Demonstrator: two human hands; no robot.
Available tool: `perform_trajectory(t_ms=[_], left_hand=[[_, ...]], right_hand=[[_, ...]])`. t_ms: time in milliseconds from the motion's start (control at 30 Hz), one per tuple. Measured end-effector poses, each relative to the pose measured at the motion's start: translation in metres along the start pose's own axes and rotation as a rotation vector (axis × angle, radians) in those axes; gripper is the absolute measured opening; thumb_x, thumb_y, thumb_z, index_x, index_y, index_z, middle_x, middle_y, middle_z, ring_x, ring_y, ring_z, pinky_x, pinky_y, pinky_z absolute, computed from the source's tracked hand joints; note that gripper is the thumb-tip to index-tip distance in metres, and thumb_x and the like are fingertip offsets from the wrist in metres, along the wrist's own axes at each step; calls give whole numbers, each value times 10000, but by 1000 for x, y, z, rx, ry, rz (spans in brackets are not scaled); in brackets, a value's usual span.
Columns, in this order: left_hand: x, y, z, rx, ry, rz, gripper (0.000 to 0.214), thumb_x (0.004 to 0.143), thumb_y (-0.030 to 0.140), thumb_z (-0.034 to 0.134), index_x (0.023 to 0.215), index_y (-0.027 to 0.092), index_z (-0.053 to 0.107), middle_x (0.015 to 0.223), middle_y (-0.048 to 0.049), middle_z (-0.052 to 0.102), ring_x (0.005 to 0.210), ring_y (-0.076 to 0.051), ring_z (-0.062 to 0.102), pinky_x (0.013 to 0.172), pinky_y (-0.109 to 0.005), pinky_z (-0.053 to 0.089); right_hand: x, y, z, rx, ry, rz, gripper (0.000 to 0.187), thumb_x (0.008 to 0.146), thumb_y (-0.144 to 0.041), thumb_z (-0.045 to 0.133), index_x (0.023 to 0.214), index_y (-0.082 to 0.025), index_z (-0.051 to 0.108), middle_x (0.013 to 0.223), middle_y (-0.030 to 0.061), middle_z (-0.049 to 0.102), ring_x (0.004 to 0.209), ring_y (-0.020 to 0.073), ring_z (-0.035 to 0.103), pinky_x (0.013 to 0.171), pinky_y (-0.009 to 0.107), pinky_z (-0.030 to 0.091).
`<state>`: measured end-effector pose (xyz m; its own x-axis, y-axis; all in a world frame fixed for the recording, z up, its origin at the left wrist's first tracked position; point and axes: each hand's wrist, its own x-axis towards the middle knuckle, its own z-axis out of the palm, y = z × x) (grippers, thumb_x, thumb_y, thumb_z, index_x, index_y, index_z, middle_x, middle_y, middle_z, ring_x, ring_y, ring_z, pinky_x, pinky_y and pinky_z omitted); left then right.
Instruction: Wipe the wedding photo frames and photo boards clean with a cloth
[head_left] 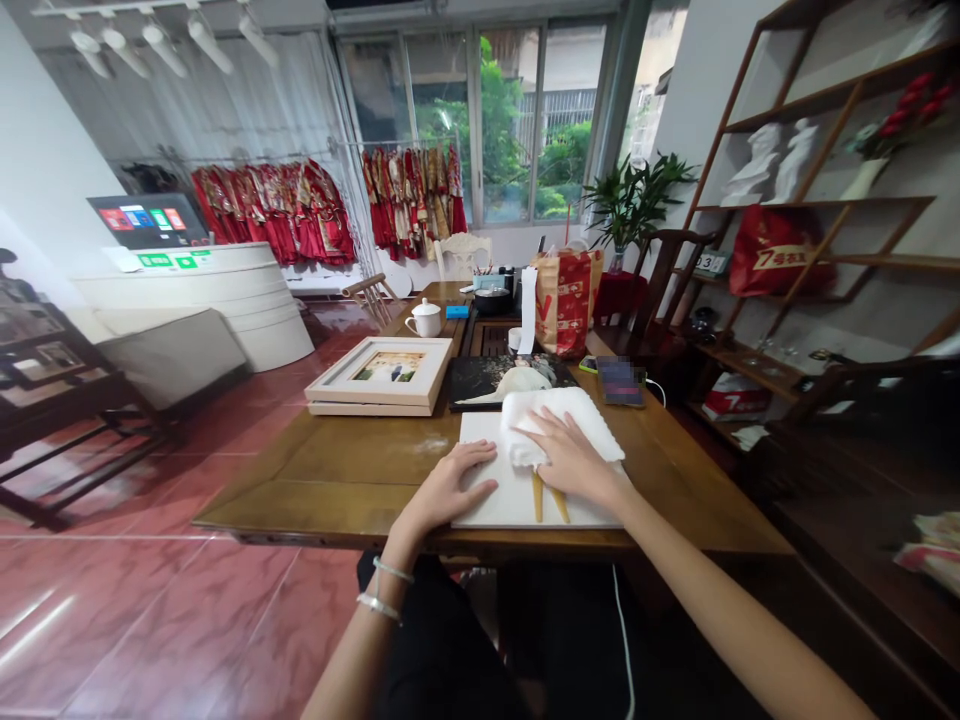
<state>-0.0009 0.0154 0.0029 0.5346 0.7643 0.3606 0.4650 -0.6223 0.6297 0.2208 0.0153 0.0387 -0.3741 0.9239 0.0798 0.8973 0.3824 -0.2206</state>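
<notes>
A white rectangular panel (487, 512) lies flat at the table's near edge in front of me. My left hand (456, 482) rests on its left side, fingers apart, holding nothing. With fingers spread, my right hand (574, 455) presses down on a folded white cloth (592, 425) over the panel's right part. The cloth's upper edge reaches past the panel. Two tan tapered strips (538, 497) show below the cloth; their upper ends are hidden. Just beyond lies a dark picture panel (472, 375) with a pale shape on it, partly covered by the cloth.
On the wooden table (337, 470), stacked white picture frames (442, 375) lie left, with a lidded white cup (425, 318) behind. A red-and-tan paper bag (570, 305) stands at the back. A phone (621, 382) with a white cable lies right. Shelves (817, 205) rise at right.
</notes>
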Motion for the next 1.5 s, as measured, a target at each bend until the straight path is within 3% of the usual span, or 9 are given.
perform_trajectory(t_ms=[233,333,467,667,833,967,1133,1300,1500], left_hand=[[0,2,0,-11,11,1,388,806,272,625,1186,191,628,1296,-117,591,1258,-274,492,1086,-492,346],[-1,1,0,-16,19,23,384,807,272,625,1185,200,627,1298,-104,591,1258,-266,492,1087,-480,349],[-2,0,-1,-6,9,27,394,817,292,617,1199,193,615,1313,-105,579,1272,-261,478,1095,-467,345],[-2,3,-3,28,-13,13,398,826,298,606,1209,188,605,1320,-109,573,1279,-260,473,1112,-480,315],[-2,3,-3,2,-4,17,405,817,286,614,1210,186,605,1316,-107,576,1276,-264,472,1104,-468,326],[-2,8,-4,21,22,21,370,806,276,620,1165,186,628,1268,-101,608,1208,-263,530,1059,-429,388],[-3,9,-3,-2,63,27,291,814,283,608,1083,185,658,1238,-104,624,1165,-266,563,1028,-416,412],[-3,9,-4,-85,124,-20,296,921,269,415,1148,189,587,1269,-94,600,1246,-250,497,1064,-428,361],[-4,13,-6,-154,190,-97,463,974,388,275,1369,184,403,1446,-74,432,1341,-219,382,1133,-381,264]], right_hand=[[-100,-22,-18,134,-128,-257,895,537,-36,434,1385,-320,421,1540,-24,197,1422,225,77,1146,498,67],[-119,-22,-32,200,-194,-252,854,573,-33,419,1377,-324,436,1515,-66,264,1422,206,84,1160,471,88],[-97,-4,-37,242,-163,-82,726,692,-71,419,1403,-216,407,1490,8,344,1419,219,120,1150,453,167],[-18,13,-23,229,1,34,501,809,-201,470,1305,-157,527,1405,100,474,1378,309,254,1112,486,219],[40,-13,-15,233,-18,-47,444,845,-269,483,1269,-163,563,1389,97,495,1347,303,321,1099,433,244],[66,-40,-7,219,-49,-123,517,792,-210,512,1305,-145,527,1385,99,500,1336,273,347,1101,388,242],[52,-33,-6,175,-17,-62,532,779,-155,461,1307,-128,523,1388,110,494,1347,262,331,1095,378,253],[15,-17,-6,134,38,57,581,761,-137,430,1339,-105,487,1429,103,440,1383,330,221,1117,511,150],[-40,-50,-4,222,-38,-223,753,629,-81,432,1376,-174,448,1450,-1,415,1415,218,149,1162,448,36]])
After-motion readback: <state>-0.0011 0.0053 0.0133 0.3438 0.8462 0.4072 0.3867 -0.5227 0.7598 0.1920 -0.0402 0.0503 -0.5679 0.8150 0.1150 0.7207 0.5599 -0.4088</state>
